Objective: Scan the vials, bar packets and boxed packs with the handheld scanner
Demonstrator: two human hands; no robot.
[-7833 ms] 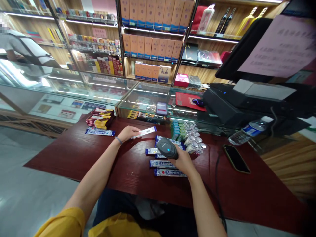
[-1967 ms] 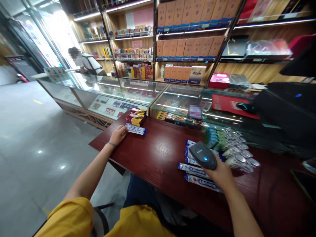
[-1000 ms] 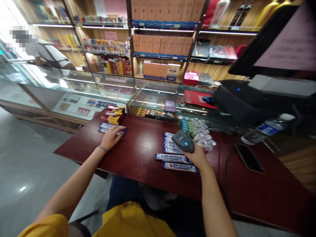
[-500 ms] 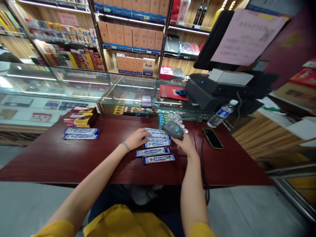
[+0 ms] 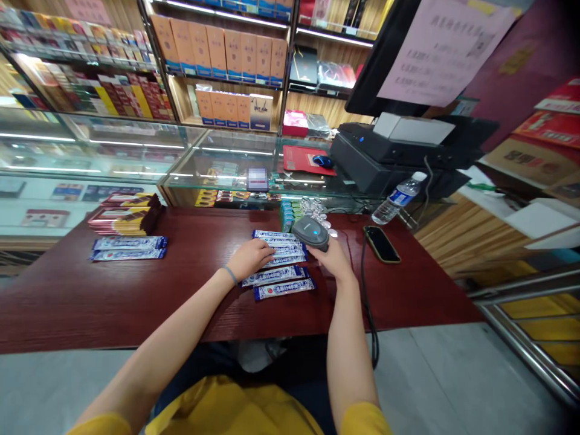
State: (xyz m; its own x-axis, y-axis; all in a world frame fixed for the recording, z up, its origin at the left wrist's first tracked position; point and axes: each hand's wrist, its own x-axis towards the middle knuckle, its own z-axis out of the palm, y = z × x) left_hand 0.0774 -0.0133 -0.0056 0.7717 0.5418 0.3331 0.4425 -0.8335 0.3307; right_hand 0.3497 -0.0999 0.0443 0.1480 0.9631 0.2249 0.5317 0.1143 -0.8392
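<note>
My right hand (image 5: 333, 261) grips a grey barcode scanner (image 5: 310, 232) with a blue light, held just above the dark red table (image 5: 136, 296). Several blue-and-white candy strips (image 5: 283, 289) lie in a row under and beside it. My left hand (image 5: 251, 258) rests on the left end of one of the middle strips, fingers curled over it. At the table's far left lie two more of these strips (image 5: 129, 248), in front of a stack of red-and-yellow bars (image 5: 127, 215).
A black phone (image 5: 381, 243) lies right of the scanner, its cable (image 5: 366, 302) running off the front edge. Green packs and silver-topped items (image 5: 301, 211) sit behind the strips. A water bottle (image 5: 396, 199), register (image 5: 399, 154) and glass counter (image 5: 226, 163) stand beyond.
My left hand left the strips at the table's far left and came across to the row by the scanner. The view swung right with it. The right hand kept the scanner.
</note>
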